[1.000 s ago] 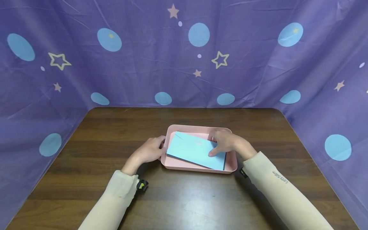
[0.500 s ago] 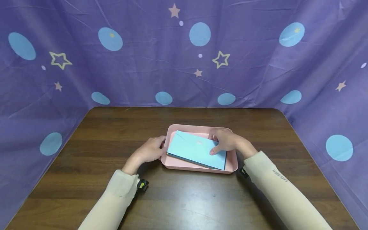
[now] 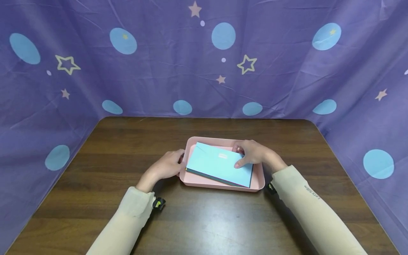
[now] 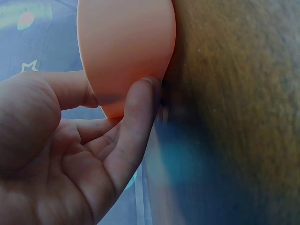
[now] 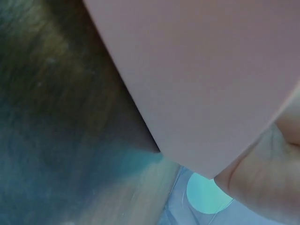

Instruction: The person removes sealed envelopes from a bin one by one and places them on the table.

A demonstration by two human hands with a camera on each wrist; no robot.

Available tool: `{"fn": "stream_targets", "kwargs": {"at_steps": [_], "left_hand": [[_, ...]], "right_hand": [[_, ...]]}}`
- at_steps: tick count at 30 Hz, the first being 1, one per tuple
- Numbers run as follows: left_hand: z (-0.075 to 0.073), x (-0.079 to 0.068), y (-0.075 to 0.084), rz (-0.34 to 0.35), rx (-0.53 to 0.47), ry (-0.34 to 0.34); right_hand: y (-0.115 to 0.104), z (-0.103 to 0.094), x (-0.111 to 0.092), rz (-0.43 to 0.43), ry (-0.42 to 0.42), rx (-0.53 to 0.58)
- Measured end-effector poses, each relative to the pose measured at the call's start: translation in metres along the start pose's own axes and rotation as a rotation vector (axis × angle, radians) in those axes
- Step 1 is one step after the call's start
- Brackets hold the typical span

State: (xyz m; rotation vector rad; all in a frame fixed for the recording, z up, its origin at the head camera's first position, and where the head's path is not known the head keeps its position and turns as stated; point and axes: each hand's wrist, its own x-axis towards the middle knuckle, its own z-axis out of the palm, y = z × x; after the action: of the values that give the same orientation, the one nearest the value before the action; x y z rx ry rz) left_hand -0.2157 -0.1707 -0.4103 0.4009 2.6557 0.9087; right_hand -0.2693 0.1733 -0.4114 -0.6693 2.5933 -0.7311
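A shallow pink tray sits on the table, and a thin light-blue notebook lies slantwise inside it. Dark edges and a small whitish mark show on the notebook; whether it is one or a stack I cannot tell. My left hand grips the tray's left end, the thumb at the rim and fingers against the outer wall, as the left wrist view shows. My right hand holds the notebook near its far right edge, thumb on top, its other fingertips partly hidden. In the right wrist view the tray wall hides the notebook.
The brown wooden table extends around the tray on all sides. A purple curtain with stars and blue dots hangs behind the table and along both sides. A black wrist strap piece shows by the left sleeve.
The notebook's far edge has risen slightly with my right hand, and more of its dark near edge shows. My left hand stays at the tray's end; the whole view has shifted a little.
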Motion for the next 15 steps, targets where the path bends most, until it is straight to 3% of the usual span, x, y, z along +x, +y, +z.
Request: {"fn": "stream_targets", "kwargs": {"at_steps": [15], "left_hand": [[-0.0001, -0.0017, 0.0009, 0.001, -0.01, -0.012]], "right_hand": [[0.0006, -0.0008, 0.0007, 0.024, 0.054, 0.013]]}}
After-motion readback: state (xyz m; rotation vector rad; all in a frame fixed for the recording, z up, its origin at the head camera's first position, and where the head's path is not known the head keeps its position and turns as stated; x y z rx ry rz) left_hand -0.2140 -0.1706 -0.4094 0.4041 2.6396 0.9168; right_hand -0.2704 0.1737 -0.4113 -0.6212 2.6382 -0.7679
